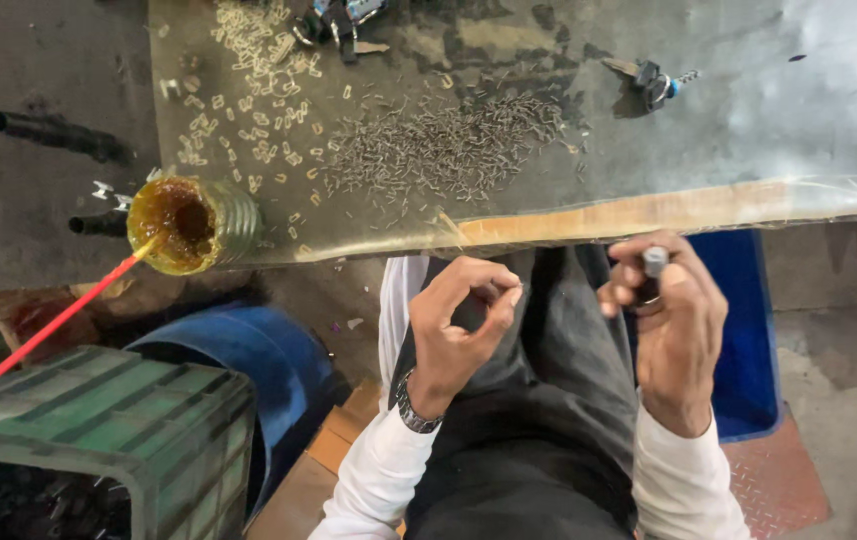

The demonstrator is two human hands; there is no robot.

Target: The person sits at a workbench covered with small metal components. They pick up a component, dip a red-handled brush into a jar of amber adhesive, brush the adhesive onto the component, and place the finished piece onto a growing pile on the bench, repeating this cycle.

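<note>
My left hand (461,325) hovers below the table's front edge with thumb and forefinger pinched together on something tiny that I cannot make out. My right hand (671,320) is closed around a small grey cylindrical part (655,262) that sticks up from the fist. Both hands are over my lap, just in front of the worn table (729,130). On the table lies a heap of small dark metal pins (449,150) and a scatter of pale small clips (249,70).
A jar of amber paste (184,225) with a red stick (59,320) stands at the table's left edge. Keys (654,80) lie at the back right. A green crate (99,430), a blue drum (259,370) and a blue bin (744,330) stand on the floor.
</note>
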